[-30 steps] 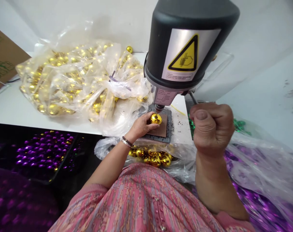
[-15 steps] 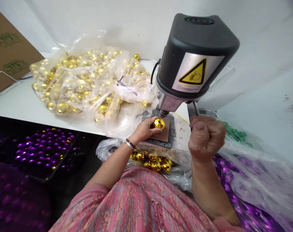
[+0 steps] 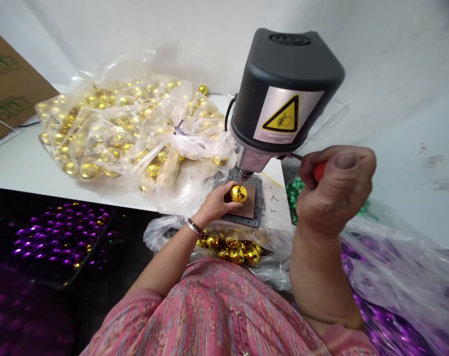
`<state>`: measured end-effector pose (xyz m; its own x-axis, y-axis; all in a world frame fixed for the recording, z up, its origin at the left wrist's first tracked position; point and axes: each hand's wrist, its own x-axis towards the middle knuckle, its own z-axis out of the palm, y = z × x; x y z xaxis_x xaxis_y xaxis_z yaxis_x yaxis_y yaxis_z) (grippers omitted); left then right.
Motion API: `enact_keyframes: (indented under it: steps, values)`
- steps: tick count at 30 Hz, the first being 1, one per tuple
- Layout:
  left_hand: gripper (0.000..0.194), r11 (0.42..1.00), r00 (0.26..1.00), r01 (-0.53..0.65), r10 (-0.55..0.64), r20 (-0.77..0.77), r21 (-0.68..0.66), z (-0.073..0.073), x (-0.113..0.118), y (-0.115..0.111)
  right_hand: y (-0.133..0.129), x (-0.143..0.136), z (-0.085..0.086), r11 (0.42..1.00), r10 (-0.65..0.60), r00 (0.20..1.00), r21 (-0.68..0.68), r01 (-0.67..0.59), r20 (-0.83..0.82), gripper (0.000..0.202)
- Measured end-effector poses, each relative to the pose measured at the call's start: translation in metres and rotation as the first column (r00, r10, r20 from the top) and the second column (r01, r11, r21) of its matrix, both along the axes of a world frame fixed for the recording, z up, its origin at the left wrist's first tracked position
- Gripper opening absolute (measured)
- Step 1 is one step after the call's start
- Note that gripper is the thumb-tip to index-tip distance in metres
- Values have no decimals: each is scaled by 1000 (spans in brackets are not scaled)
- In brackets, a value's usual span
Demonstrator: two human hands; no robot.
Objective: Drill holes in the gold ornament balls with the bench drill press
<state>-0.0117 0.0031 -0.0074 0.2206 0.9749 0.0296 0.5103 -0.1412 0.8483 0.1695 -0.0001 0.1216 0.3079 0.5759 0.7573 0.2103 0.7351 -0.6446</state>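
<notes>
My left hand (image 3: 220, 201) pinches a shiny gold faceted ball (image 3: 239, 194) between thumb and fingers. The ball rests on a brown square pad (image 3: 248, 205) over the grey base (image 3: 259, 198) of a drill press (image 3: 287, 89). Right above the ball is the chuck (image 3: 246, 174) with its thin bit; whether the bit touches the ball I cannot tell. My right hand (image 3: 336, 188) is wrapped round the red knob (image 3: 320, 171) of the press's metal lever (image 3: 295, 156), raised to the right of the motor housing.
A large clear bag of gold balls (image 3: 109, 128) lies left of the press. One loose gold ball (image 3: 203, 89) sits by the wall. More gold balls (image 3: 236, 253) fill an opened bag at my lap. Purple balls (image 3: 61, 232), green pieces (image 3: 294, 193) and a cardboard box (image 3: 13, 84) surround the table.
My right hand has swung the lever up, and its red knob now shows. The chuck seems slightly higher over the ball. My left hand keeps its hold; the whole view has shifted a little.
</notes>
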Motion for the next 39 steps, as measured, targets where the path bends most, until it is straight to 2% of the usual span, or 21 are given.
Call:
enact_keyframes:
  steps: [6,10,12,14,16,18,20,24,26,27,29,31,33,35,37,39]
  values:
    - [60,997,997,70,-71,41,41,0,-9,-6,0,-3,-2,999,26,998,-33,-28,-57,40]
    - [62,973,974,222,-224,37,63,4,-23,-20,-2,-2,-4,999,26,999,-44,-28,-47,41]
    - [65,963,965,255,-259,39,82,6,-32,-28,-3,-2,-4,999,19,999,-47,-21,-45,41]
    - [59,981,986,152,-159,49,119,6,-43,-30,-3,-2,-5,999,21,999,-44,-23,-45,40]
    - [42,983,995,-98,93,38,158,8,-57,-24,-3,-2,-6,999,24,999,-32,-25,-45,39]
    - [34,908,923,-365,382,-48,207,11,-73,-12,-1,-2,-8,999,31,999,-10,-32,-43,37]
    - [35,826,803,-491,553,-224,279,15,-89,0,0,-1,-9,999,37,998,6,-37,-42,36]
    - [36,803,562,-464,593,-577,373,23,-114,9,0,0,-11,1000,19,999,-1,-19,-32,36]
    - [39,775,443,-503,612,-656,383,24,-120,4,0,1,-11,1000,21,999,-8,-21,-31,37]
    - [47,755,400,-537,620,-675,375,24,-122,0,-1,1,-12,1000,28,999,-13,-29,-34,37]
    - [66,734,365,-589,614,-700,338,23,-125,-5,-2,1,-12,999,42,998,-17,-43,-43,37]
    - [77,735,373,-606,601,-707,305,22,-127,-7,-2,0,-12,999,47,998,-16,-48,-48,38]
    - [82,750,417,-597,595,-687,287,21,-131,-3,-3,0,-12,999,47,998,-21,-48,-51,38]
    - [87,772,525,-583,596,-608,253,20,-136,2,-4,0,-12,998,52,997,-39,-54,-56,38]
    - [91,799,675,-562,592,-439,214,19,-141,7,-5,0,-13,997,57,997,-47,-60,-55,37]
    - [90,801,751,-560,598,-280,212,19,-144,7,-5,1,-14,997,63,997,-43,-65,-46,36]
